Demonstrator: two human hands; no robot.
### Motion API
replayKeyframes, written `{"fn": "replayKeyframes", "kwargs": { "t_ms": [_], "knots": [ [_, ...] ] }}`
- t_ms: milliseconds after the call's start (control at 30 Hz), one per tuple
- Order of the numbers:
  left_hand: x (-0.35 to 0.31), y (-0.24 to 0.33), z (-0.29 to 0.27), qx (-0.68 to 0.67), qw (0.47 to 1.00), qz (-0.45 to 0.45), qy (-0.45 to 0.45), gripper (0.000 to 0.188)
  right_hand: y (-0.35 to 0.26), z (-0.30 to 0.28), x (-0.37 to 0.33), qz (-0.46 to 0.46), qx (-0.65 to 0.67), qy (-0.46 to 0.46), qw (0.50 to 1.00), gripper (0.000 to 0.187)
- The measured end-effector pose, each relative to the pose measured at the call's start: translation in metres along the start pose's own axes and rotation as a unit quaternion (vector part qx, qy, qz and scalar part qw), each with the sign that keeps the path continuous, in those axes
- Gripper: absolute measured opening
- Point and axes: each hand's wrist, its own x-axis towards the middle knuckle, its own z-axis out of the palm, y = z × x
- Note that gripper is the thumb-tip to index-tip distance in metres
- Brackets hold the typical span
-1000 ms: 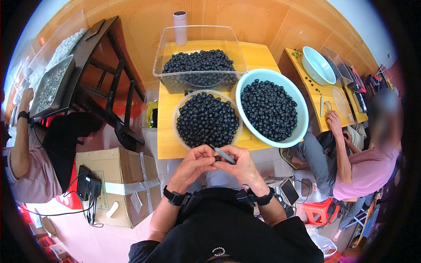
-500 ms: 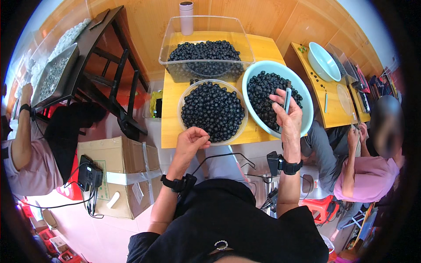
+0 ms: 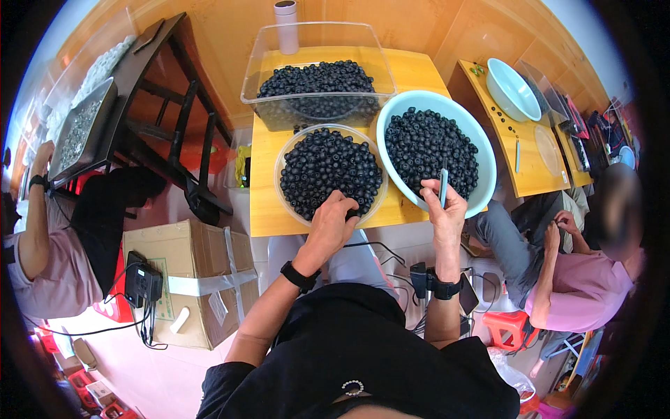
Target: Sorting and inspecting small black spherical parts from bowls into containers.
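My right hand is closed around a slim grey-blue pen-like tool, which stands nearly upright with a thin tip at the top. This hand is over the near edge of a light-blue basin filled with small black, round, bead-like pieces. My left hand reaches over the near rim of a round clear tray, its bent fingers among more black pieces. What its fingertips hold, if anything, is hidden by the hand and the heap.
Behind the tray is a clear rectangular bin of black pieces, with a pink flask beyond. A cardboard box stands at left. A person sits at right by another wooden table; another person is at far left.
My left hand has gone from the tray's near edge forward and right into the black pieces. My right hand, still with the tool, has come back toward the basin's near rim.
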Motion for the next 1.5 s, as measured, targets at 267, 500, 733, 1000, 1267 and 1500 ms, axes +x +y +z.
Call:
{"fn": "replayKeyframes", "kwargs": {
  "t_ms": [267, 500, 733, 1000, 1267, 1500],
  "knots": [
    [0.005, 0.003, -0.004, 0.018, 1.000, 0.013, -0.018, 0.018, 0.001, 0.002, -0.001, -0.016, 0.004, 0.007, 1.000, 0.014],
    [0.008, -0.006, -0.004, -0.023, 1.000, -0.008, -0.010, 0.021, 0.003, 0.001, -0.002, -0.013, -0.034, 0.003, 0.999, 0.014],
    [-0.007, -0.006, -0.044, -0.583, 0.797, -0.153, -0.037, 0.016, -0.003, 0.016, -0.015, -0.108, -0.065, -0.111, 0.986, 0.017],
    [-0.016, -0.006, -0.045, -0.729, 0.666, -0.140, -0.071, 0.018, -0.028, 0.056, -0.042, -0.233, -0.158, -0.211, 0.936, 0.021],
    [-0.021, -0.005, -0.045, -0.741, 0.653, -0.137, -0.077, 0.021, -0.039, 0.059, -0.047, -0.276, -0.227, -0.221, 0.907, 0.024],
    [-0.021, -0.003, -0.049, -0.743, 0.652, -0.127, -0.086, 0.018, -0.042, 0.060, -0.047, -0.294, -0.245, -0.228, 0.895, 0.025]
  ]
}}
